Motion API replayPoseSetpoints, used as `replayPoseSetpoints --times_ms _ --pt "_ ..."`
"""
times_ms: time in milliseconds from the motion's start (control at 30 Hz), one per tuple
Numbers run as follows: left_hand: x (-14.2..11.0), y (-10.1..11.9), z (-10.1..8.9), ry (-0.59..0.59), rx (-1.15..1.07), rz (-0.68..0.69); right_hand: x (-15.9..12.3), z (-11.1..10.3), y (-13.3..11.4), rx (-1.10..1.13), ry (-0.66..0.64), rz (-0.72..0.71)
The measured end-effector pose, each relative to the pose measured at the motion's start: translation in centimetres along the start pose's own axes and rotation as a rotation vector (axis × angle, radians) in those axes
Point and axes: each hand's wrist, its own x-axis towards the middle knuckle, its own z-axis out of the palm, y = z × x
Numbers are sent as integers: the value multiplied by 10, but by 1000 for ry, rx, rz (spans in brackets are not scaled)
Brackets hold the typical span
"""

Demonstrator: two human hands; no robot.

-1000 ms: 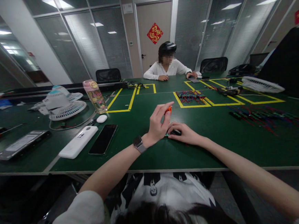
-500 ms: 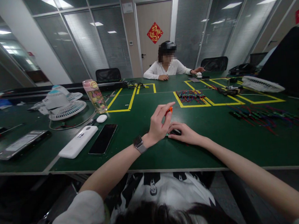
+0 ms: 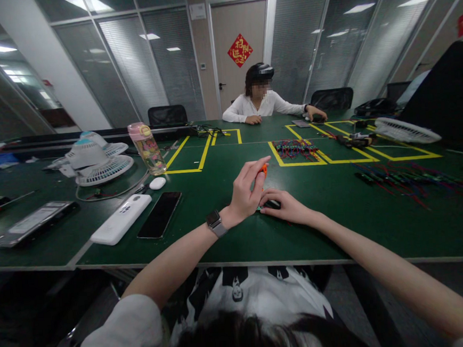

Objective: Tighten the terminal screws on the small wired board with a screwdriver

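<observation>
My left hand [image 3: 244,189] is raised over the table in front of me, its fingers pinched round an orange-handled tool [image 3: 265,168]. Most of that tool is hidden behind the fingers and thumb. Just below and to the right, my right hand [image 3: 285,205] rests on the table with thumb and index finger closed together. At their tips shows the edge of a small green circuit board [image 3: 259,208], pressed near the tabletop. The rest of the board is covered by my hands.
Wired circuit boards lie in a taped box [image 3: 298,149] and in a pile [image 3: 412,178] at right. Left are a black phone [image 3: 160,215], a white phone-like device [image 3: 122,219], a bottle [image 3: 148,150], and fans [image 3: 102,161]. A co-worker [image 3: 255,105] sits opposite.
My hands hold nearly the same pose, with the left fingers shifted slightly around the orange handle. Across the table, the co-worker's outstretched hand has moved to the right and down onto the tabletop things.
</observation>
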Motion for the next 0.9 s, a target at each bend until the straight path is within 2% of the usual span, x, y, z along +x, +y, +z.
replayPoseSetpoints --times_ms 900 --pt "0 -1 0 -4 31 -1 0 -1 -2 10 4 5"
